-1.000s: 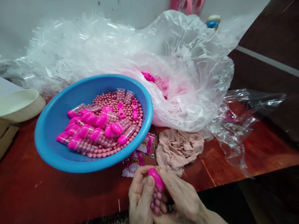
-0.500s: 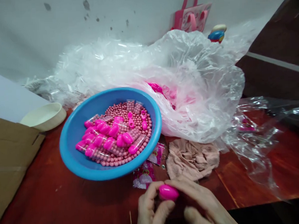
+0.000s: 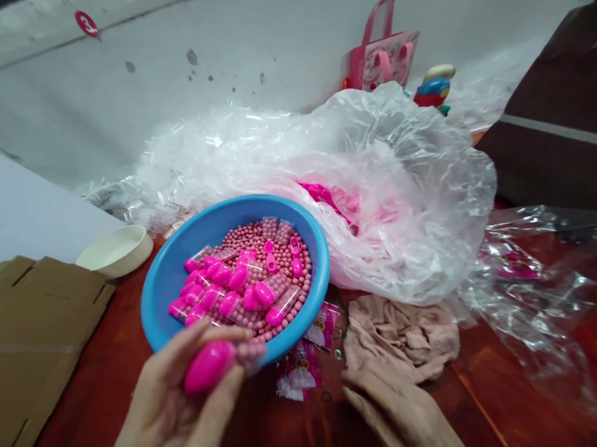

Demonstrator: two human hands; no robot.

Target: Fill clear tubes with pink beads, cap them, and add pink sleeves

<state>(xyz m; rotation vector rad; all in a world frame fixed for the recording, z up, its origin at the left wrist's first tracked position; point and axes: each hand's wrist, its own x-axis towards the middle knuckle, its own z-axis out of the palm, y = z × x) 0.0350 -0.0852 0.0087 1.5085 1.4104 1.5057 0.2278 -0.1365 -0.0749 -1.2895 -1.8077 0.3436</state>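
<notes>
Bare left hand (image 3: 163,411) and right hand (image 3: 401,415) — slender, with long fingers (image 3: 199,342)

Two hands (image 3: 163,411), one blue basin (image 3: 156,318), one cream bowl (image 3: 114,252)

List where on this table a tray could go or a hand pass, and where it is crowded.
Bare red tabletop lies between the cardboard sheet and the blue basin, and right of the peach cloth, below the clear plastic. Crowded: behind the basin, where the plastic bag heaps, and around the printed packets.
</notes>
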